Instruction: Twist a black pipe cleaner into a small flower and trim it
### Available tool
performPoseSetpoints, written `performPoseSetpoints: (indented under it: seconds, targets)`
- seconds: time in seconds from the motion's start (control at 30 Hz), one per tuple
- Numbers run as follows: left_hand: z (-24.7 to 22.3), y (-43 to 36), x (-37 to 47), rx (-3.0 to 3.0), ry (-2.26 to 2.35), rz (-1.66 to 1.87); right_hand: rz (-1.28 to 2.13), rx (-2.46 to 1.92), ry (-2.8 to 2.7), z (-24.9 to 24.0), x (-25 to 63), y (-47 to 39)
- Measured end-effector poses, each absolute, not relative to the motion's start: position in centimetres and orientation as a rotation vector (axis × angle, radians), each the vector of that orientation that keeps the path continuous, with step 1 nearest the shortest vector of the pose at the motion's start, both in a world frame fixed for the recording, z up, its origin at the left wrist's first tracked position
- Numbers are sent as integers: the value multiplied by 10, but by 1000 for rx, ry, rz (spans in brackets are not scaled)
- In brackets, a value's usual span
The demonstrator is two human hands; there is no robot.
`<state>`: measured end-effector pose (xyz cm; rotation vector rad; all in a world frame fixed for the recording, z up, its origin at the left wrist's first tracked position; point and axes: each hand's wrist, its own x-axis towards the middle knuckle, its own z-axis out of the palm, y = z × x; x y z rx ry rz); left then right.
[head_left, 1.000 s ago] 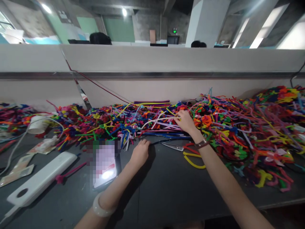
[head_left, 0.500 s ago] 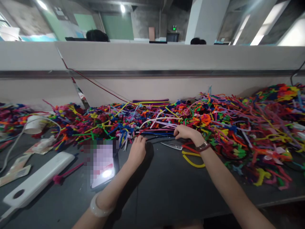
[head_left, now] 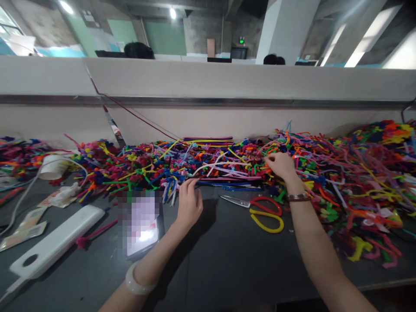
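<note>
Colourful fuzzy pipe cleaners [head_left: 224,164] lie in a long, tangled heap. My left hand [head_left: 190,203] rests at the heap's front edge, fingers fairly straight and thumb apart; its fingertips touch or nearly touch the left ends of some straight pink and dark pipe cleaners [head_left: 234,178]. Over the heap, right of those strands, is my right hand [head_left: 282,167], its fingers curled into a pinch. What that pinch holds, if anything, cannot be made out. Scissors [head_left: 266,220] with one red and one yellow handle loop lie between my forearms, blades pointing left.
A lit phone [head_left: 143,236], partly blurred, lies left of my left forearm. Farther left are a white power strip [head_left: 56,242], a white cup [head_left: 53,168] and paper packets [head_left: 27,229]. A pale partition [head_left: 208,123] stands behind the heap on the dark table [head_left: 221,268].
My right hand has moved right and away from me, off the straight strands and over the heap, uncovering the scissors' handles. My left hand stays near the strands' left ends, its thumb now farther apart.
</note>
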<state>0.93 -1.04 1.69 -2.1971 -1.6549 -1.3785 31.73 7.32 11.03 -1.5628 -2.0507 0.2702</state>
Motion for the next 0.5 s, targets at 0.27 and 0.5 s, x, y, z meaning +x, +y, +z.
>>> performPoseSetpoints:
  seconds: [0.27, 0.5]
  targets:
    - [15, -11, 10, -2225, -1661, -1327, -268, -1721, -1871, 94, 325, 92]
    - [14, -11, 9, -2274, -1664, -1299, 379, -1331, -1922, 110, 326, 76]
